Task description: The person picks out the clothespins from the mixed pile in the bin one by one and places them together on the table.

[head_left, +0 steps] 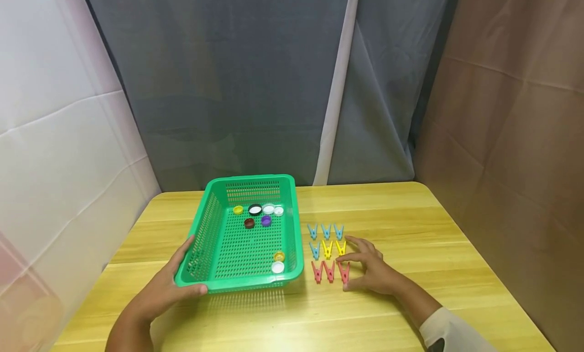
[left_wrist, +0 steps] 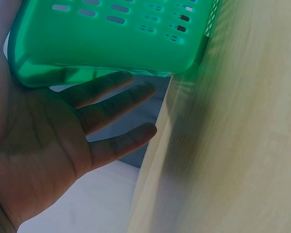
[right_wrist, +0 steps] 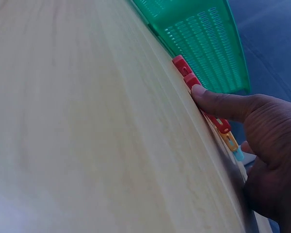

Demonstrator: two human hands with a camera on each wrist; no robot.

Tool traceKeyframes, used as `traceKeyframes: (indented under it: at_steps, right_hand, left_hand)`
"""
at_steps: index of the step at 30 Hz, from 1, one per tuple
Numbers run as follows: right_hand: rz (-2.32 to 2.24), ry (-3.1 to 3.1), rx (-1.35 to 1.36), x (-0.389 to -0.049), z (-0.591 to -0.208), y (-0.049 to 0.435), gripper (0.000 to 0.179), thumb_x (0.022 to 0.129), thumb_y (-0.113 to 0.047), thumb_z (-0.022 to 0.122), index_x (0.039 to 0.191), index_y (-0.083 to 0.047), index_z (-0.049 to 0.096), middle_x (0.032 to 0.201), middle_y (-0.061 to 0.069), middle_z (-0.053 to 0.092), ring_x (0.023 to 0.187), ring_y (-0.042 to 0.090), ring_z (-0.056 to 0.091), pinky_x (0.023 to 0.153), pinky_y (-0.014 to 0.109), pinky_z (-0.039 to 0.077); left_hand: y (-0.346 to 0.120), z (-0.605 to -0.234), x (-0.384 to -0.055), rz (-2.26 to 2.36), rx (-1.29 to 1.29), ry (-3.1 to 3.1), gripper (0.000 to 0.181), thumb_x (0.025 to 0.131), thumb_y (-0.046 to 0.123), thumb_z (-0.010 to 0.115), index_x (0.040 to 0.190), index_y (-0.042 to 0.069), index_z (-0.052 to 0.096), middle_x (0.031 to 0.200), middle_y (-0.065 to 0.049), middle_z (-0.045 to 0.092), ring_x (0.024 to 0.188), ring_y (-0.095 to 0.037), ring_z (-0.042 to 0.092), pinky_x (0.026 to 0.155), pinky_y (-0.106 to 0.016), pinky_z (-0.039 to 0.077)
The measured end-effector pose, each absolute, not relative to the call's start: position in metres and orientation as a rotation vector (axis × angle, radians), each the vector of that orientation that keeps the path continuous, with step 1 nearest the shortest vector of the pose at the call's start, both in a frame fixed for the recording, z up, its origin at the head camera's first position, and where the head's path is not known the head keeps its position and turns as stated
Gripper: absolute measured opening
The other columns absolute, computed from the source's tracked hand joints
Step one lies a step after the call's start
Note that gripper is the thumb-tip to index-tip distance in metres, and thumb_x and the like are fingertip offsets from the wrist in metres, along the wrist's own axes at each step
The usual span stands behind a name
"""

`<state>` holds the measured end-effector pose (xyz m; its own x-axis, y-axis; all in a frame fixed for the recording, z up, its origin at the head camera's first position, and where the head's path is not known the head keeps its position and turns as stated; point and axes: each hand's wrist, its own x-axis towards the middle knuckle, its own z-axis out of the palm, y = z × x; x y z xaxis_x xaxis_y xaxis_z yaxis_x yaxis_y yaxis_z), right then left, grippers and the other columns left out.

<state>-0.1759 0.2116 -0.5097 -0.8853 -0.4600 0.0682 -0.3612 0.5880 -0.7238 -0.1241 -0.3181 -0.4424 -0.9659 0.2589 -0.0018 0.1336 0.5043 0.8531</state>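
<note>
In the head view my left hand (head_left: 166, 283) holds the near left corner of a green plastic basket (head_left: 298, 240), thumb on the front rim and fingers along the left side. The left wrist view has three fingers (left_wrist: 119, 141) stretched beneath the basket's rim. My right hand (head_left: 371, 268) has its thumb and index finger at the two ends of the right-hand red clothespin (head_left: 344, 273). Beside it lie two more red clothespins (head_left: 329, 272). Farther back lie two yellow clothespins (head_left: 327, 249) and several blue clothespins (head_left: 326, 232), in rows. The right wrist view hides most right fingertips.
Several bottle caps lie in the basket, among them a purple cap (head_left: 266, 220), a dark red cap (head_left: 249, 223) and a white cap (head_left: 278, 267). The wooden table (head_left: 401, 215) extends to grey curtains (head_left: 228, 88) behind, with cloth walls on both sides.
</note>
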Motion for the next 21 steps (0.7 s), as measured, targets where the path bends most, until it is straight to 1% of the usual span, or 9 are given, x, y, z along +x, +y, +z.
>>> traceKeyframes:
  at_steps: [7, 12, 14, 18, 20, 21]
  right_hand:
    - [-1.181, 2.680, -0.719, -0.1775, -0.5091, 0.2111, 0.056, 0.081, -0.034, 0.099, 0.133, -0.028, 0.079, 0.177, 0.017, 0.030, 0.162, 0.057, 0.011, 0.114, 0.090, 0.003]
    - [-1.184, 2.665, -0.716, -0.1777, -0.5095, 0.2119, 0.059, 0.080, -0.034, 0.099, 0.135, -0.028, 0.078, 0.178, 0.017, 0.029, 0.163, 0.058, 0.010, 0.114, 0.091, 0.002]
    - [-1.185, 2.655, -0.706, -0.1774, -0.5092, 0.2121, 0.061, 0.080, -0.034, 0.099, 0.137, -0.027, 0.077, 0.179, 0.016, 0.028, 0.163, 0.058, 0.009, 0.114, 0.091, 0.001]
    - [-1.191, 2.650, -0.691, -0.1769, -0.5088, 0.2126, 0.067, 0.080, -0.034, 0.099, 0.142, -0.026, 0.074, 0.179, 0.017, 0.026, 0.163, 0.057, 0.009, 0.115, 0.091, 0.001]
    - [-1.196, 2.655, -0.687, -0.1769, -0.5085, 0.2128, 0.074, 0.079, -0.035, 0.100, 0.146, -0.025, 0.071, 0.180, 0.018, 0.024, 0.163, 0.057, 0.010, 0.115, 0.091, 0.002]
    - [-1.201, 2.656, -0.686, -0.1768, -0.5083, 0.2129, 0.077, 0.079, -0.035, 0.100, 0.149, -0.024, 0.068, 0.181, 0.018, 0.022, 0.163, 0.057, 0.010, 0.115, 0.091, 0.003]
  left_hand:
    - [-0.3190, -0.4432, -0.1242, 1.472, 0.346, 2.604, 0.125, 0.092, 0.016, 0.086, 0.178, 0.026, -0.004, 0.178, -0.034, 0.014, 0.136, -0.036, 0.053, 0.093, -0.018, 0.050]
    - [-0.3194, -0.4437, -0.1238, 1.469, 0.348, 2.610, 0.125, 0.092, 0.016, 0.086, 0.178, 0.027, -0.003, 0.177, -0.033, 0.015, 0.134, -0.029, 0.054, 0.093, -0.018, 0.050]
    - [-0.3194, -0.4436, -0.1241, 1.471, 0.354, 2.611, 0.124, 0.092, 0.016, 0.086, 0.178, 0.026, -0.003, 0.177, -0.033, 0.015, 0.131, -0.025, 0.056, 0.093, -0.018, 0.050]
    - [-0.3194, -0.4437, -0.1245, 1.466, 0.362, 2.617, 0.125, 0.091, 0.015, 0.087, 0.178, 0.025, -0.002, 0.177, -0.033, 0.015, 0.130, -0.021, 0.056, 0.093, -0.018, 0.050]
    - [-0.3197, -0.4444, -0.1244, 1.460, 0.366, 2.625, 0.125, 0.091, 0.015, 0.087, 0.178, 0.025, -0.002, 0.177, -0.033, 0.015, 0.132, -0.024, 0.056, 0.093, -0.018, 0.050]
    - [-0.3201, -0.4451, -0.1244, 1.459, 0.373, 2.626, 0.125, 0.091, 0.015, 0.087, 0.178, 0.025, -0.003, 0.178, -0.034, 0.014, 0.134, -0.029, 0.055, 0.093, -0.018, 0.050]
